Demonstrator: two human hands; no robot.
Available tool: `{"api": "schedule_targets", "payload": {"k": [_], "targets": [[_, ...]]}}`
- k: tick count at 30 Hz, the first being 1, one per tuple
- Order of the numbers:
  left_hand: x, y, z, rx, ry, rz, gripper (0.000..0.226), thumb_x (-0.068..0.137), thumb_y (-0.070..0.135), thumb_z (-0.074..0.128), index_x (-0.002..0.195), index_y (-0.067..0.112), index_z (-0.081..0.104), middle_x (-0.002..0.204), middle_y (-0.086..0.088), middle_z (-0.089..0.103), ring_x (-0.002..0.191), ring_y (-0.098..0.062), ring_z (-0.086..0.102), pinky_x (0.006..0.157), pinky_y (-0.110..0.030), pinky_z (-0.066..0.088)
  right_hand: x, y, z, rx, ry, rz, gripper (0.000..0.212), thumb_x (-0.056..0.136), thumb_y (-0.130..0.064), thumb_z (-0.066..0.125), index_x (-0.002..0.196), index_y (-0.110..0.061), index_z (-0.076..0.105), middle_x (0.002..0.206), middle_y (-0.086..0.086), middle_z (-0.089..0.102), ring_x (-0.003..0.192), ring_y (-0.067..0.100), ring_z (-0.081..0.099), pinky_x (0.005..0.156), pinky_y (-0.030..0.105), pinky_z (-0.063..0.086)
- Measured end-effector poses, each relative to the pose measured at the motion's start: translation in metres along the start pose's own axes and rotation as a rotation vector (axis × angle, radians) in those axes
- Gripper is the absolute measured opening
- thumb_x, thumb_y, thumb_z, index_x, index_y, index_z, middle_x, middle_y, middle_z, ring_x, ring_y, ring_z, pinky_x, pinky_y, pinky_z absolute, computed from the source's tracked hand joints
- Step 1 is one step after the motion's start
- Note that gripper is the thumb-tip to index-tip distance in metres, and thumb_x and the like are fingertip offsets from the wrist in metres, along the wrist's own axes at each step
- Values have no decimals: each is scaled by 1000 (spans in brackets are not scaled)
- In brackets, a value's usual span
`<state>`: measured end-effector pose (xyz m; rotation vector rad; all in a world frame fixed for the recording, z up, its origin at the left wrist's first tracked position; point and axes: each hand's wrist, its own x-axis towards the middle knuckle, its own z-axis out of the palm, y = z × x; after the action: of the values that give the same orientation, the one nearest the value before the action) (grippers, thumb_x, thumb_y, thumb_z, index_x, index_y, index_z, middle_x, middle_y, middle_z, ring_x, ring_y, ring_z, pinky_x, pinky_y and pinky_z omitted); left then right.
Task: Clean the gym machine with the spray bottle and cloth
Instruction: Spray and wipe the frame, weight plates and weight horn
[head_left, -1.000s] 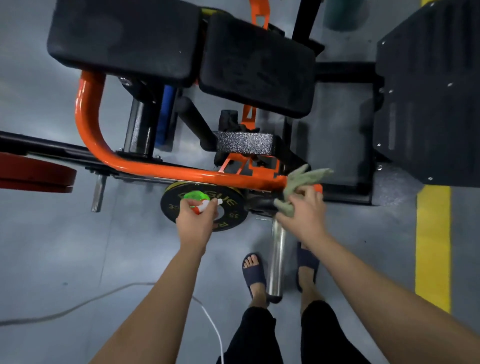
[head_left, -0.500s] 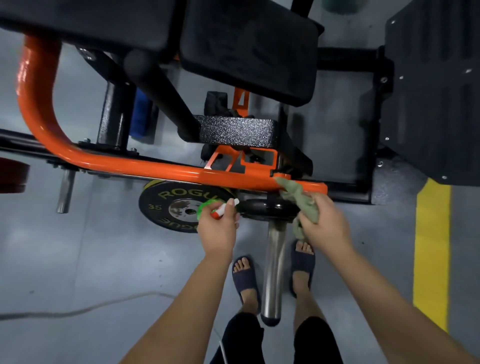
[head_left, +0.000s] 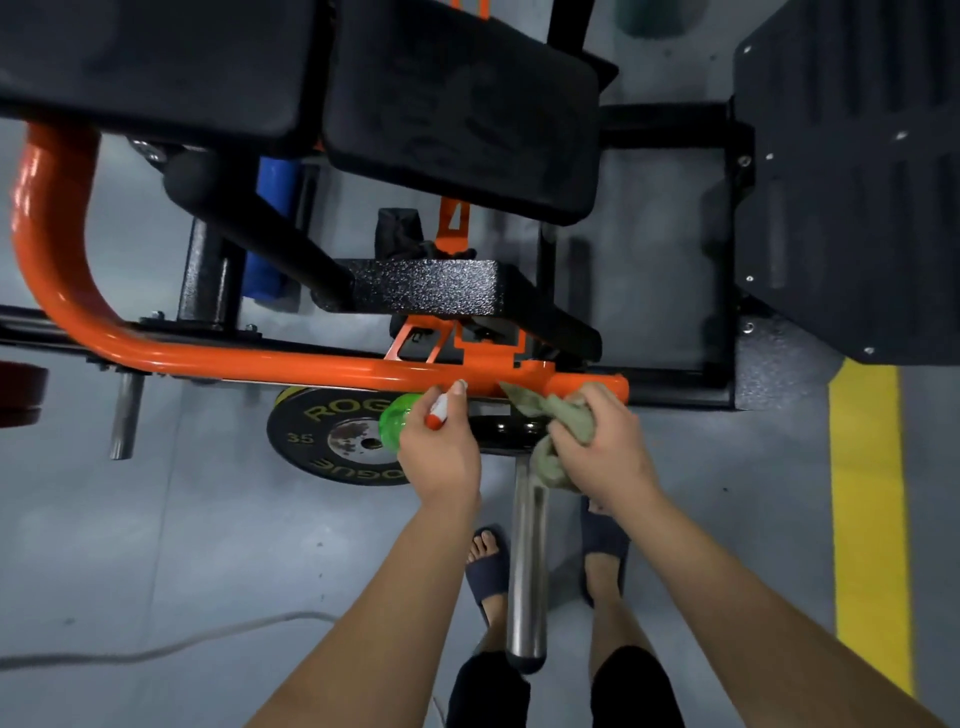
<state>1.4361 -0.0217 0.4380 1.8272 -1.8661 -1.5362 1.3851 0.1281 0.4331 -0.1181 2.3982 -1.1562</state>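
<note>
Head view looks down on the gym machine (head_left: 431, 283); we see its two black pads (head_left: 457, 104) overhanging the frame at the top and a dark footplate (head_left: 852, 182) filling the right side. Just below the orange tube (head_left: 234, 356) lies a black weight plate (head_left: 327, 441), its right part hidden behind our left hand (head_left: 441, 460). A steel sleeve (head_left: 527, 571) runs toward us between two sandalled feet (head_left: 488, 569). The left fingers wrap round the green spray bottle (head_left: 396, 423), forefinger on its white-and-red nozzle, close under the tube. The hand covers most of the bottle, so we cannot tell how much liquid it holds. Our right hand (head_left: 608, 449) clamps the bunched green cloth (head_left: 569, 418) against the tube near its right end. A red plate (head_left: 21, 395) is cut off at the left edge, a pale cable (head_left: 156, 649) crosses the floor, and a yellow stripe (head_left: 867, 519) runs along the right.
</note>
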Motion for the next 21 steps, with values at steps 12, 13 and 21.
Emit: {"api": "schedule_targets", "payload": {"k": [12,13,21], "targets": [[-16,15,25,518,-15,118,47,104,48,49,145,24,52,121,-15,69,113,-38,63,85,-40,47,-9,-30,14,-224,39,-104,29,88,-30,71,92,-20,44,91,6,61,85,32,60,66,32,26],[-15,15,23,532,-22,119,47,104,49,48,145,25,52,119,-14,70,113,-37,63,82,-38,46,-7,-28,11,-192,1,-86,29,90,-30,69,98,-21,42,96,4,62,89,30,60,67,32,26],[-17,15,26,690,-16,150,39,105,39,52,143,29,52,104,-12,67,102,-35,65,72,-39,46,18,43,-30,-202,22,296,24,93,-12,55,116,-10,61,116,18,65,107,41,60,83,41,46]]}}
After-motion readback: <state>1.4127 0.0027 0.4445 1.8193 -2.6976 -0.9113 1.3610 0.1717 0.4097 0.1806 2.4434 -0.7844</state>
